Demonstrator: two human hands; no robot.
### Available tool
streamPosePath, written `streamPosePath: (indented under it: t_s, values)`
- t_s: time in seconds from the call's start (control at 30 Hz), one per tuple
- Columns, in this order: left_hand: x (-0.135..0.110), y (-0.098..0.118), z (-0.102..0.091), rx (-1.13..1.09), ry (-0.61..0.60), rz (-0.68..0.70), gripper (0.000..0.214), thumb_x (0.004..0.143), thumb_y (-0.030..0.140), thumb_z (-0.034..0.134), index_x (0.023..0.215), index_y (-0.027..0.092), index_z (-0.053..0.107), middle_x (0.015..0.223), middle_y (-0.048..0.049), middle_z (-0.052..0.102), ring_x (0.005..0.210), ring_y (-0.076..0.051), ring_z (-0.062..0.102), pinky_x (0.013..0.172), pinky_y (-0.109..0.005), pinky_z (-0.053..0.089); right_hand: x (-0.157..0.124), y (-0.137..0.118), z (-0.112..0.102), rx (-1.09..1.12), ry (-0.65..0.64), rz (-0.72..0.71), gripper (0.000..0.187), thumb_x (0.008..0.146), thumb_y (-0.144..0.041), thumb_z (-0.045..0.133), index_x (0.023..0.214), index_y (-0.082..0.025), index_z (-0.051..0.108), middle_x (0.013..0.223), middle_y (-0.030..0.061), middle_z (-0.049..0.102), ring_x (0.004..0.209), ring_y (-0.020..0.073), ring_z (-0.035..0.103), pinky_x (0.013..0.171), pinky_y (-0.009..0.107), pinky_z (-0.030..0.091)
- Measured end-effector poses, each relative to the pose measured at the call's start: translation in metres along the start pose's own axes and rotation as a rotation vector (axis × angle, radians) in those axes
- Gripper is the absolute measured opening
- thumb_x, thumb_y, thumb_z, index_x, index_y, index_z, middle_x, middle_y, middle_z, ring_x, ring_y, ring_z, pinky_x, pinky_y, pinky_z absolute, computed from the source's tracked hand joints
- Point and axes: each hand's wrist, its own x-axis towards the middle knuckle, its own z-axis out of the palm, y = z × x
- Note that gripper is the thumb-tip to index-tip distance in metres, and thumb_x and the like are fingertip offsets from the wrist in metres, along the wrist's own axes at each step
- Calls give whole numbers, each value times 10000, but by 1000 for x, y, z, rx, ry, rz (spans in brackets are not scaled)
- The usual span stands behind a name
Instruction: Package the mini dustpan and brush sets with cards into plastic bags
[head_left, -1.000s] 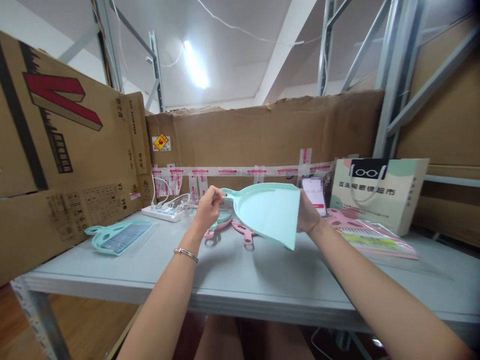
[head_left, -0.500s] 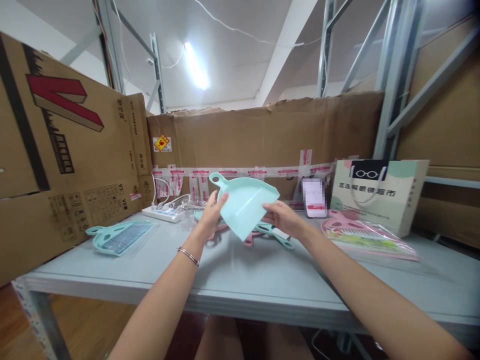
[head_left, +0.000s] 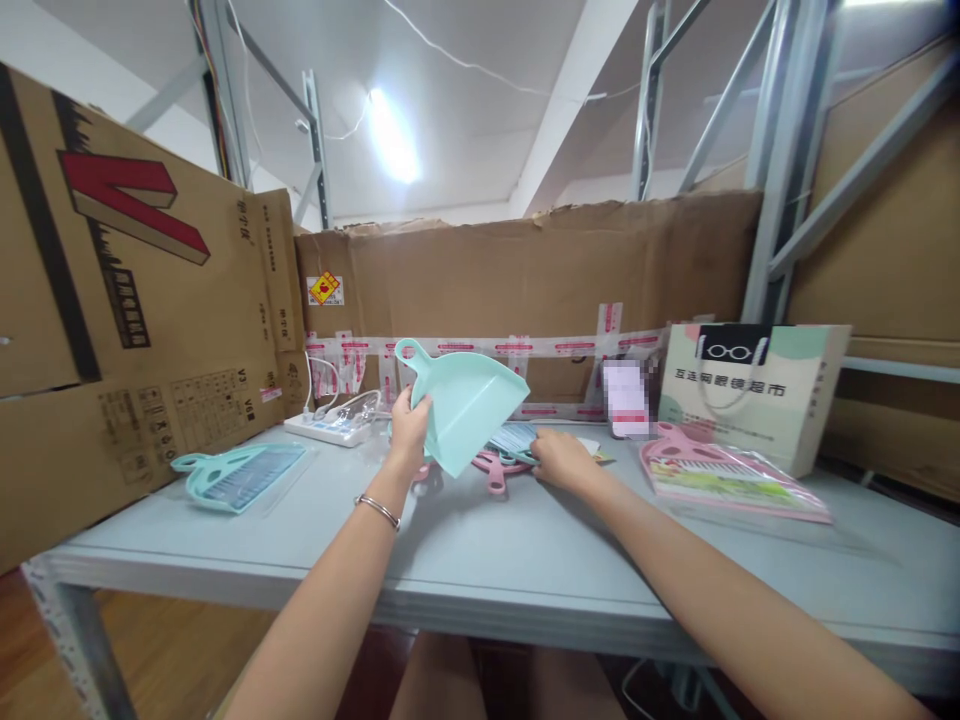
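My left hand is closed on the left edge of a mint-green dustpan, just below its looped handle. The pan is held tilted above the table, its broad lip toward the right. To the right, my right hand is down at the pile with its fingers closed round the handle end of a mint-green hand brush; the handle itself is hidden by the fingers. Under and beside that brush lies a pink brush, partly covered. More pieces behind the dustpan are mostly hidden.
On the grey table, a bagged green dustpan set lies left and a bagged pink set right. A power strip, a phone and a paper bag stand toward the back. Cardboard boxes wall the back and left.
My right hand has let go of the dustpan's lip and moved down onto the green brush, whose bristles have shifted into view. My left hand has moved the dustpan slightly left.
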Motion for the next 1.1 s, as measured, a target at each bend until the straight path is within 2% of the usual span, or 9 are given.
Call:
streamPosePath:
  t_s: [0.1,0.27,0.43,0.53,0.67,0.77,0.87,1.0,1.1]
  values:
    - [1,0,-1,-8,24,9,300,654,205,582,952,167,590,926,-56,657,810,-168,610,752,-297,475,7,13,-6,360,79,67,135,737,-246,568,654,-163,635,810,77,644,792,199,590,668,262,406]
    - [3,5,-3,-27,102,22,299,693,190,549,989,170,578,971,-66,651,859,-172,608,789,-305,476,12,45,-20,1436,251,330,181,732,-348,612,661,-182,607,585,3,591,568,148,554,558,265,464]
    - [0,8,-4,191,225,199,284,768,176,480,1038,157,567,1073,-98,625,1013,-207,568,910,-346,422,3,31,-37,2158,77,204,65,732,-192,654,697,-195,599,632,-29,621,583,90,594,617,196,535]
    - [-6,6,-3,363,188,445,335,822,166,422,1138,164,534,1194,-109,577,1147,-213,501,997,-348,358,-4,10,-47,2301,30,189,111,780,-107,596,712,-192,614,673,-28,652,630,65,625,641,140,545]
    - [-14,0,2,491,-100,653,518,830,145,414,1341,220,380,1332,-84,495,1207,-211,471,1011,-340,356,-6,-20,-55,2364,24,362,181,805,-55,555,688,-172,629,642,-21,667,583,50,632,583,93,543]
    - [-20,-3,8,504,-356,671,481,851,170,399,1328,224,413,1297,-73,534,1170,-204,510,992,-332,382,-4,-39,-55,2401,42,458,191,818,-55,543,691,-161,638,651,-10,680,615,62,650,625,111,558]
    - [-28,-2,16,465,-494,663,386,869,239,421,1241,190,511,1243,-85,577,1148,-208,529,989,-326,388,-1,-48,-52,2410,88,517,214,829,-63,528,669,-149,640,653,4,684,641,70,659,661,120,560]
    - [-33,-3,22,452,-558,616,422,796,295,568,1204,194,536,1190,-87,609,1079,-223,570,944,-318,417,0,-46,-46,2372,131,453,195,815,-81,554,663,-160,648,694,-1,693,693,65,662,709,122,548]
    - [-30,-4,22,409,-494,504,338,799,279,553,1122,183,582,1111,-78,642,1021,-212,589,909,-307,429,-1,-42,-44,2172,143,316,64,736,-134,659,675,-151,661,715,20,692,689,86,656,693,152,546]
